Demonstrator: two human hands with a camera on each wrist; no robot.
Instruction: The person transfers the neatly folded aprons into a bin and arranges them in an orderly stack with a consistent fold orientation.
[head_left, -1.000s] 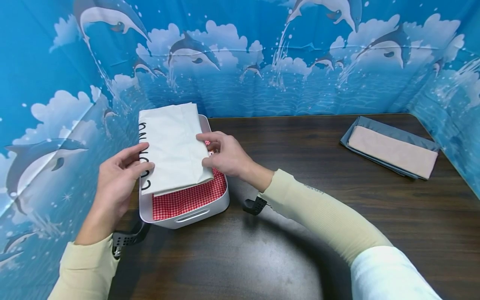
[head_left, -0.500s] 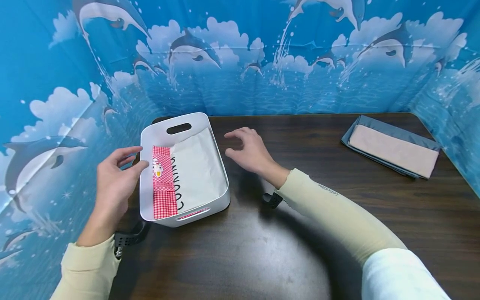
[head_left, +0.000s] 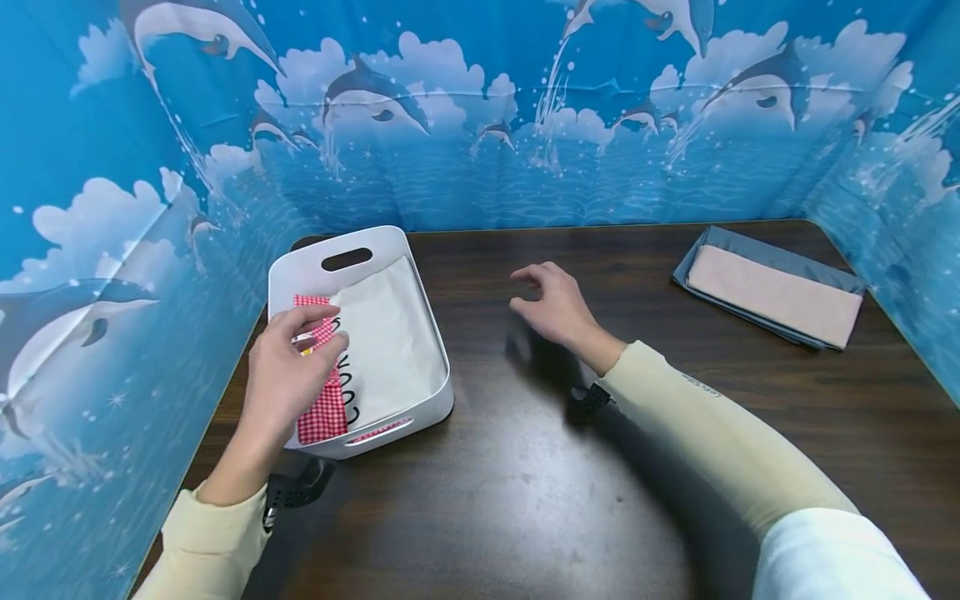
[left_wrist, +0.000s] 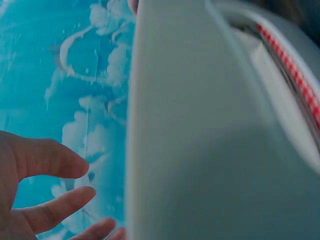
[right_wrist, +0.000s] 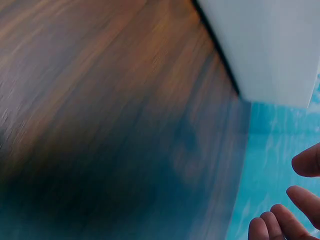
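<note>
A white plastic basket (head_left: 300, 271) with handle slots stands at the left of the table. Inside it lies a folded white cloth (head_left: 393, 333) with black lettering along its left edge, on top of a red-and-white checked cloth (head_left: 324, 419). My left hand (head_left: 281, 379) hovers over the basket's left side with thumb and fingers apart, holding nothing; it hides part of the checked cloth. In the left wrist view, its fingers (left_wrist: 57, 160) show beside the basket wall (left_wrist: 190, 125). To the right of the basket, my right hand (head_left: 561, 310) is above the table, relaxed and without anything in it.
At the back right of the dark wooden table (head_left: 525, 475) lies a folded stack of cloth, blue-grey (head_left: 780, 260) with a pale pink piece (head_left: 776, 292) on top. A blue dolphin-print curtain (head_left: 465, 167) hangs along the back and sides.
The right hand let go of the white cloth, which now lies inside the basket, and moved right. The left hand also released it and then shifted right over the basket.
</note>
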